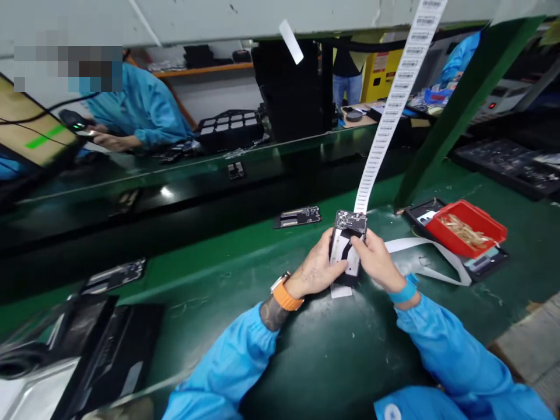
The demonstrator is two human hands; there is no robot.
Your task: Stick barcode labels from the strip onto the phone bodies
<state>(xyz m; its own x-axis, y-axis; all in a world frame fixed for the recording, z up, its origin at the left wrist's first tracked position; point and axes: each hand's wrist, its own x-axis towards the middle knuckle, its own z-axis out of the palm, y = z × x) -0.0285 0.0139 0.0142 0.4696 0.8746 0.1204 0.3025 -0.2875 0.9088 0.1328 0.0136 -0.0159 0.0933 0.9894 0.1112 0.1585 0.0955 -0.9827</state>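
Note:
Between my two hands is an opened phone body (pixel 342 248), its circuit board showing at the top and a black flex strip running down its pale middle. My left hand (pixel 318 265) grips its left side, thumb lying across the lower part. From the right, my right hand (pixel 377 259) is closed around the other edge, its thumb pressing near the black strip. A long strip of barcode labels (pixel 385 134) hangs down behind the phone's top end. Just below the phone, a small white piece (pixel 341 291) lies on the green bench (pixel 245 326).
Another opened phone (pixel 300 216) lies left of my hands, with one more (pixel 114 275) further left. A red bin (pixel 470 227) of small tan pieces stands at right beside looping white tape (pixel 446 262). Across the dark conveyor (pixel 184 201), a co-worker in blue (pixel 149 105) holds a scanner (pixel 74 121).

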